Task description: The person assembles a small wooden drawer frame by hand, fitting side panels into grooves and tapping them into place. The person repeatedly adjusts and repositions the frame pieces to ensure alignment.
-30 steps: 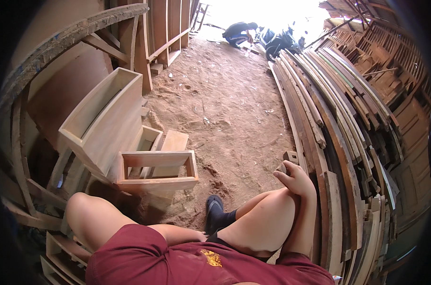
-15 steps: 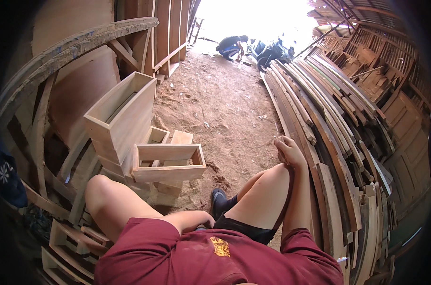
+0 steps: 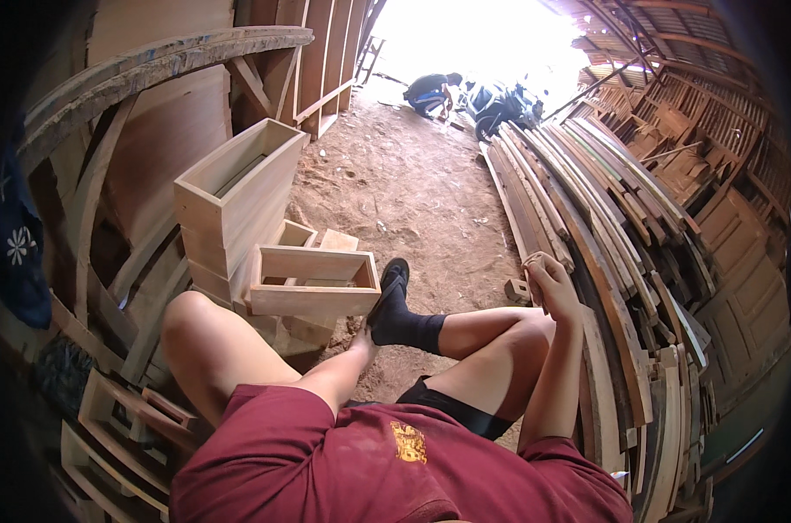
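My left hand (image 3: 363, 340) reaches down between my knees to the heel of my raised right foot, which wears a dark sock (image 3: 411, 329) and a dark sandal (image 3: 390, 295). It is at the sandal's heel end, but its fingers are mostly hidden. Above my right knee, my right hand (image 3: 548, 284) is held up with its fingers curled together. Whatever it may hold is too small to make out. Beside that hand is a small wooden block (image 3: 517, 290). Left of the sandal stands an open rectangular wooden box (image 3: 315, 302), nearly touching it.
A taller wooden box (image 3: 247, 205) stands at the left, by a curved timber rail (image 3: 165, 63). Long planks (image 3: 587, 235) are stacked along the right. Farther off on the dirt floor (image 3: 395, 174), another person (image 3: 428, 94) crouches near a motorcycle (image 3: 503, 105).
My right foot has lifted and swung across toward the small box. My left hand has moved from my lap to its heel. My right hand has shifted slightly right.
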The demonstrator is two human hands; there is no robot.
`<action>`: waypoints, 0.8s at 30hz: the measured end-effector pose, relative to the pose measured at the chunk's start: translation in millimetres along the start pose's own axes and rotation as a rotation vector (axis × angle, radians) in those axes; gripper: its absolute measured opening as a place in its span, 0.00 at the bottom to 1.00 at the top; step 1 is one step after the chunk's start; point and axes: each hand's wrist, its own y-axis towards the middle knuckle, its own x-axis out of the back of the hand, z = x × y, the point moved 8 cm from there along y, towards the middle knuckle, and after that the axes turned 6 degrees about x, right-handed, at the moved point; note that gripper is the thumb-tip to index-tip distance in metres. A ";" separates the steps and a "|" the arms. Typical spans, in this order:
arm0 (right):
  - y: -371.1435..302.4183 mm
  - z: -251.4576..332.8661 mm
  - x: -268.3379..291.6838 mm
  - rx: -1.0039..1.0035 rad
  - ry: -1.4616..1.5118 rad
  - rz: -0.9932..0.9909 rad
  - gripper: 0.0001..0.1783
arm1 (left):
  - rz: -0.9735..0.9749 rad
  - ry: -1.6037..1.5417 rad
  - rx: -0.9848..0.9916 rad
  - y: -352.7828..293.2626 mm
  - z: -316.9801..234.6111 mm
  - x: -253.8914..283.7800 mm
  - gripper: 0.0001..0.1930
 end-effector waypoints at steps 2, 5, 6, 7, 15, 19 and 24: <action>0.7 9.6 -2.2 0.040 0.021 0.005 0.13 | 0.021 -0.010 -0.003 1.3 5.4 -13.2 0.30; 8.2 17.8 -16.8 0.109 -0.010 0.049 0.13 | 0.024 -0.003 0.052 -1.4 12.8 -27.9 0.28; 14.0 22.6 -25.5 0.140 -0.006 0.067 0.13 | 0.011 -0.079 0.078 -7.7 21.8 -36.8 0.28; 20.4 28.0 -34.6 0.168 -0.006 0.086 0.13 | -0.003 -0.156 0.102 -14.4 27.9 -43.6 0.28; 62.1 16.1 -46.2 -0.036 0.005 -0.168 0.29 | 0.266 -0.415 -0.129 -30.0 0.0 -7.6 0.25; 103.6 -41.2 -52.8 -0.012 -0.100 -0.243 0.26 | 0.008 -0.771 -0.178 -19.1 17.1 59.6 0.13; 149.9 -131.2 -128.0 -0.257 0.378 -0.181 0.19 | -0.495 -1.008 0.159 -20.9 115.5 117.1 0.17</action>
